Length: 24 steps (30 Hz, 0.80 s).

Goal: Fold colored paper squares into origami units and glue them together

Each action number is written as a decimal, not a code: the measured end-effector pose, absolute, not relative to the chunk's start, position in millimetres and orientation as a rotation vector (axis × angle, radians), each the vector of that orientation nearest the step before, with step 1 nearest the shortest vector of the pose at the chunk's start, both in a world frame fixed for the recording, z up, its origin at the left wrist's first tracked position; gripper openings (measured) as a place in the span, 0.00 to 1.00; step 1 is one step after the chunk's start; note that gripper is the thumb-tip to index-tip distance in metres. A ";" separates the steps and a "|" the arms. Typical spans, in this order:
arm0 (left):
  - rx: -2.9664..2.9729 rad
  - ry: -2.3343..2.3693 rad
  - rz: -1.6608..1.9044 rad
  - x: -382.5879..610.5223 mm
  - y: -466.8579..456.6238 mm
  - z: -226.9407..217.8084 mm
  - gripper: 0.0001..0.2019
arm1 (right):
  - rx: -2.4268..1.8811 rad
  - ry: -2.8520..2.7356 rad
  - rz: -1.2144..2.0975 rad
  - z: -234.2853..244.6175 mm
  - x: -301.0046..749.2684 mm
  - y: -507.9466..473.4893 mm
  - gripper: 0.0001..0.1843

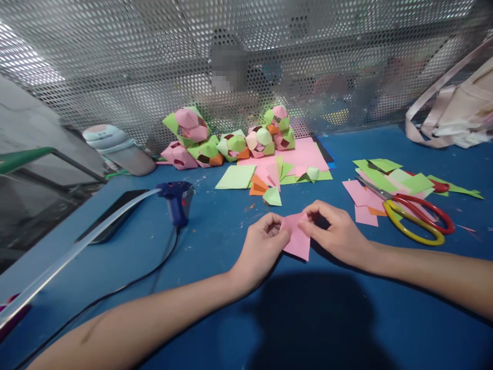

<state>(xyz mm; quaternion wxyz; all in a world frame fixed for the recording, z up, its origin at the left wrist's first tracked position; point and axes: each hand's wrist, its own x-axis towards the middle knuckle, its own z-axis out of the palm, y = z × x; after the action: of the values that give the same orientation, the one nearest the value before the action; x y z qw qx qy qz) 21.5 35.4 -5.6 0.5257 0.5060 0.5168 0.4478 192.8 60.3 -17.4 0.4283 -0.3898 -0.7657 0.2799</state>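
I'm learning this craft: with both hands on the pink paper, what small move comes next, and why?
Likely fold a top corner down: the left hand and right hand pinch the pink paper by its upper edge, and folded pieces lie nearby.

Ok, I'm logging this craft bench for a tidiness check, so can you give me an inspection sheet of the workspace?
Surface: blue table, small scraps scattered on it.
Job's things: pink paper, held low over the table.
Clutter: scissors on cut paper pieces at right; folded paper balls at the back; glue gun; dark phone; lidded bottle.
Grippers: left hand and right hand both pinch the pink paper with their fingers.
Cables: black cord runs from the glue gun toward the near left.
Surroundings: perforated metal screen behind; pale bag at right.
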 end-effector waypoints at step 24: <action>1.355 1.204 1.070 18.8 37.2 -11.8 0.08 | -0.860 -2.029 0.772 -16.3 193.0 59.1 0.05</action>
<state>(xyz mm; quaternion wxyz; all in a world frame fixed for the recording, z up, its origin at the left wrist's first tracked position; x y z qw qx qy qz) 18.8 37.2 -11.8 0.4955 0.5593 0.4969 0.4414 193.0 59.1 -16.3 0.3921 -0.3389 -0.7993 0.3041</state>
